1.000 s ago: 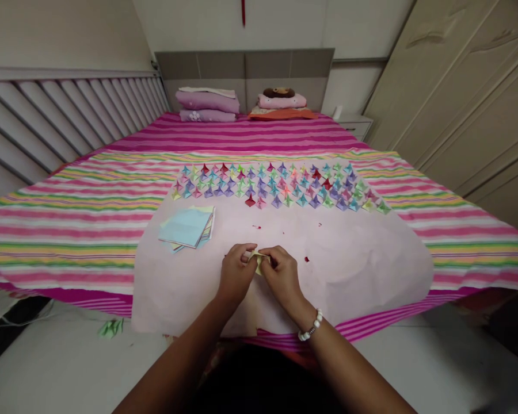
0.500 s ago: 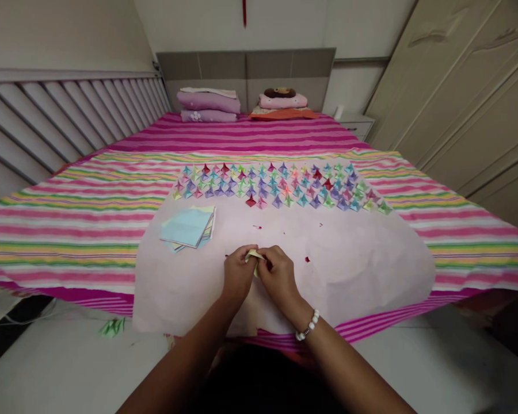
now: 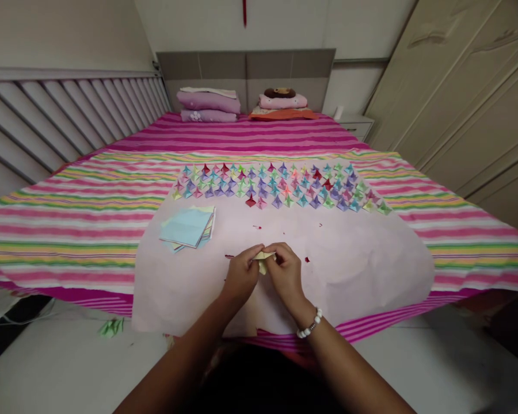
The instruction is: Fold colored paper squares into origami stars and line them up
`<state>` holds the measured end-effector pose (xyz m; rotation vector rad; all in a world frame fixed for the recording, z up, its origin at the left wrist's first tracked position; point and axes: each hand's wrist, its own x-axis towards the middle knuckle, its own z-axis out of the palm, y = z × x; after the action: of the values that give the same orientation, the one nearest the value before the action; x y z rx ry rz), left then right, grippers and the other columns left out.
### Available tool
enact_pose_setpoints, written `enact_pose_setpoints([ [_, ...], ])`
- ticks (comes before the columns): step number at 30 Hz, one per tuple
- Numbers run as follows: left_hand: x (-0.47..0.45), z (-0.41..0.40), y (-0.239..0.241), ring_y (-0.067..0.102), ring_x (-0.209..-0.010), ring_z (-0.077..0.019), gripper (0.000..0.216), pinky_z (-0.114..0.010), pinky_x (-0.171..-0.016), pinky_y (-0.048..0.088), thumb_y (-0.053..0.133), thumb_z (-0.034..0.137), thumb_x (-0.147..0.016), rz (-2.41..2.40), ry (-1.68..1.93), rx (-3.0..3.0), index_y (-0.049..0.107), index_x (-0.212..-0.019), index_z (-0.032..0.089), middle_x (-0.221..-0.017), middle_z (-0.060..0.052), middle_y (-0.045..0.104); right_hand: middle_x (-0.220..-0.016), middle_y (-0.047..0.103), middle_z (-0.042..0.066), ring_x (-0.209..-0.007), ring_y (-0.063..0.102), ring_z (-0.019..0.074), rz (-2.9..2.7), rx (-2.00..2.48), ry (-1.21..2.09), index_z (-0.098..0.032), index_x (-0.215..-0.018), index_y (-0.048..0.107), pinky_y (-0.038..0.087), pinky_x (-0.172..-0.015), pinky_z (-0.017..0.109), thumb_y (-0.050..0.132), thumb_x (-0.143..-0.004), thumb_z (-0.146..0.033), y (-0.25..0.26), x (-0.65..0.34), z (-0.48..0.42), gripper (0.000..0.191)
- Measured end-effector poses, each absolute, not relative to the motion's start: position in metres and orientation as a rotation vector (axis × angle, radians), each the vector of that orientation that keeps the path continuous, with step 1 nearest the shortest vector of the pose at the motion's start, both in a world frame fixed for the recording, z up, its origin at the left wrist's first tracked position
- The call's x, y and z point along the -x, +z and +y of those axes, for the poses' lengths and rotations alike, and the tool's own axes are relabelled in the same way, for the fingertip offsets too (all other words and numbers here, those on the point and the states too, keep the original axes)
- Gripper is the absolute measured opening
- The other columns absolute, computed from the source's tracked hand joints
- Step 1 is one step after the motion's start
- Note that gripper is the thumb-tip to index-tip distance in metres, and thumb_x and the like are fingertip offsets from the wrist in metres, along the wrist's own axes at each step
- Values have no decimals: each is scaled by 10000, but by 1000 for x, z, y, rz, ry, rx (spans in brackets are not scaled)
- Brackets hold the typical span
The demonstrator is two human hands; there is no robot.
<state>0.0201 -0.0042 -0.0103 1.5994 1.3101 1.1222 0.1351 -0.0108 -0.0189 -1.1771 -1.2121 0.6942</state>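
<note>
Between my two hands is a small pale yellow folded paper (image 3: pixel 263 265), pinched at its upper edge from both sides. My left hand (image 3: pixel 242 273) is closed on its left end, thumb and fingertips together. On the right end, my right hand (image 3: pixel 285 270) grips with curled fingers; a white bead bracelet (image 3: pixel 311 324) circles that wrist. Both hands are over a large pale pink sheet (image 3: pixel 371 259). Beyond them stand rows of small folded paper pieces (image 3: pixel 277 201) in many colours. A stack of square paper sheets (image 3: pixel 186 226), light blue on top, lies to the left.
Small dark red scraps (image 3: pixel 307 260) lie scattered on the sheet around my hands. The sheet covers part of a striped bed (image 3: pixel 69 213). Folded bedding (image 3: pixel 209 103) is piled at the headboard (image 3: pixel 224 66). A green crumpled paper (image 3: pixel 111 328) is on the floor at left.
Both hands have shifted slightly to the right with the yellow paper. More of the paper shows between the fingers, and a red scrap left of my left hand is more exposed.
</note>
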Motion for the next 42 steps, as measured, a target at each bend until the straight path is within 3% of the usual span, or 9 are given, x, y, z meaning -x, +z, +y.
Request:
enact_pose_setpoints([
  [5, -12, -5, -7, 633, -1095, -235, 455, -400, -987, 483, 515, 136, -788, 1121, 1066, -1522, 596, -1236, 158, -1232, -88, 656, -583, 595, -33, -499, 496, 125, -917, 1168, 1041, -188, -706, 666, 401, -487, 251, 586, -625, -198, -16, -139, -7, 115],
  [8, -9, -6, -3, 628, -1101, -241, 364, -400, -998, 472, 561, 210, -804, 1008, 1064, -1514, 639, -1156, 157, -1221, -97, 659, -553, 605, -34, -495, 499, 125, -835, 1148, 1129, -185, -686, 679, 398, -488, 251, 589, -608, -186, -12, -140, -6, 119],
  [15, -3, -8, -2, 598, -1144, -258, 550, -406, -1012, 462, 735, 164, -658, 880, 1019, -1485, 607, -1193, 154, -1272, -123, 618, -601, 650, -16, -526, 526, 127, -757, 1075, 1232, -193, -681, 709, 404, -525, 260, 620, -621, -188, -7, -143, -6, 108],
  [23, -2, -7, 1, 693, -827, -195, 245, -309, -790, 543, 673, 244, -733, 1097, 1153, -1447, 699, -962, 159, -900, -56, 740, -581, 627, -10, -525, 516, 117, -822, 958, 1381, -180, -681, 687, 414, -559, 264, 692, -688, -278, -3, -144, -9, 99],
  [28, -2, -8, 7, 659, -681, -142, 185, -246, -681, 519, 698, 310, -729, 1150, 1195, -1316, 691, -836, 160, -704, -4, 707, -588, 639, 11, -565, 569, 139, -893, 820, 1462, -175, -747, 690, 456, -607, 283, 641, -789, -433, 1, -144, -12, 265],
  [31, -1, -7, 8, 609, -602, -112, 188, -211, -602, 474, 728, 328, -698, 1176, 1201, -1287, 672, -749, 156, -607, 24, 653, -631, 661, 8, -581, 579, 140, -957, 839, 1453, -177, -844, 699, 457, -606, 280, 726, -723, -398, 2, -145, -13, 254],
  [33, -1, -8, 10, 578, -568, -99, 200, -198, -561, 439, 745, 331, -677, 1203, 1197, -1288, 654, -695, 153, -568, 34, 621, -588, 642, -15, -526, 546, 123, -970, 907, 1408, -180, -848, 695, 429, -556, 260, 779, -665, -338, 2, -146, -14, 256],
  [36, -2, -9, 14, 544, -547, -88, 214, -191, -535, 408, 755, 337, -659, 1213, 1176, -1294, 646, -664, 153, -555, 39, 603, -481, 577, -44, -438, 464, 93, -950, 965, 1362, -179, -768, 675, 360, -484, 232, 757, -689, -324, 0, -147, -13, 184],
  [42, -4, -11, 19, 565, -604, -100, 224, -207, -613, 438, 710, 375, -703, 1169, 1139, -1242, 658, -672, 159, -600, 17, 638, -451, 540, -56, -410, 423, 82, -907, 959, 1349, -183, -723, 639, 307, -456, 221, 736, -708, -337, -2, -148, -12, 183],
])
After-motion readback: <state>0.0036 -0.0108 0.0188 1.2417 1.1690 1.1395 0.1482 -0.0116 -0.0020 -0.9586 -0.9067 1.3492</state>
